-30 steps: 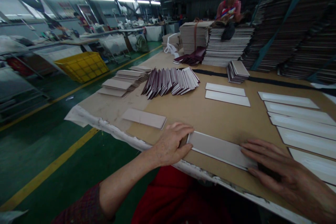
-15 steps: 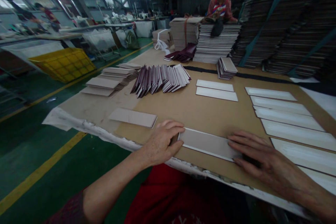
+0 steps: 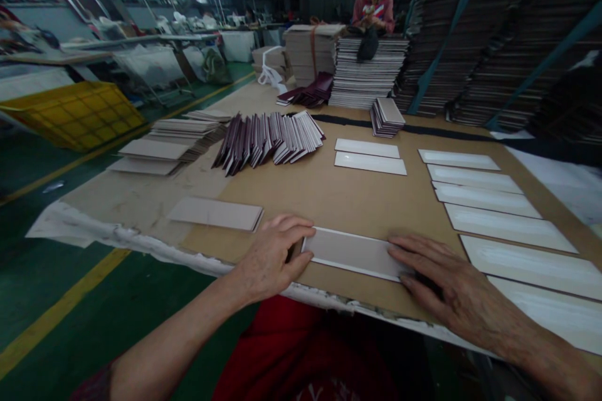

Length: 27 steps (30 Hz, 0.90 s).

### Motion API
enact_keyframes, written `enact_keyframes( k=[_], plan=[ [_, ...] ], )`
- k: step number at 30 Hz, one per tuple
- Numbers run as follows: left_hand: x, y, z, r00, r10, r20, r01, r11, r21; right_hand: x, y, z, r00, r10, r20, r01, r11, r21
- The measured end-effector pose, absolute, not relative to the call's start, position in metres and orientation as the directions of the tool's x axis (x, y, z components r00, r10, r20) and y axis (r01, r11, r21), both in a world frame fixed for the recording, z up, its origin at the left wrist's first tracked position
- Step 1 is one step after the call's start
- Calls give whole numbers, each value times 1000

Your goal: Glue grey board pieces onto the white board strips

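A grey cardboard strip [image 3: 350,252] with a narrow white border lies flat near the table's front edge. At its left end my left hand [image 3: 277,255] grips it, fingers on the far edge and thumb on the near edge. My right hand [image 3: 449,282] holds the right end in the same way, its fingers and thumb covering that corner. Left of my left hand is a small pile of grey cardboard strips [image 3: 214,212]. On the right, several strips with a glossy white face [image 3: 510,225] lie in a column, and two more white strips [image 3: 370,163] lie farther back.
A leaning row of maroon-edged boards [image 3: 270,141] and a fanned pile of grey boards [image 3: 160,150] occupy the table [image 3: 291,197]. A short stack [image 3: 388,118] stands farther back. Tall board stacks [image 3: 367,72] rise behind, where another person [image 3: 376,6] sits. A yellow bin [image 3: 75,114] is left.
The view has turned slightly right, so everything appears shifted left. Both hands stay at the two ends of the cardboard strip; the person behind has raised their hands.
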<state>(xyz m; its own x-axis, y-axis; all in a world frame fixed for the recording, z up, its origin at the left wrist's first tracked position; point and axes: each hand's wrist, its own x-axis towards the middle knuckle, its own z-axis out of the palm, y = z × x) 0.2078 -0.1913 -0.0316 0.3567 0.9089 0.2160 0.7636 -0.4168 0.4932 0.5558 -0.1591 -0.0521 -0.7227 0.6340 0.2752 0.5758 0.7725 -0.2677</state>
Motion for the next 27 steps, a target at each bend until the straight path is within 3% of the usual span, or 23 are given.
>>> enact_keyframes(
  k=[20,27],
  plan=[
    [208,-194,-32,378,907,187,790,-421,446,550,-166,-52,-753,578,314,573,811,-119],
    [217,-196,-22,483,855,190,836,-514,191,539,-172,-44,-775,566,282,590,807,3]
  ],
)
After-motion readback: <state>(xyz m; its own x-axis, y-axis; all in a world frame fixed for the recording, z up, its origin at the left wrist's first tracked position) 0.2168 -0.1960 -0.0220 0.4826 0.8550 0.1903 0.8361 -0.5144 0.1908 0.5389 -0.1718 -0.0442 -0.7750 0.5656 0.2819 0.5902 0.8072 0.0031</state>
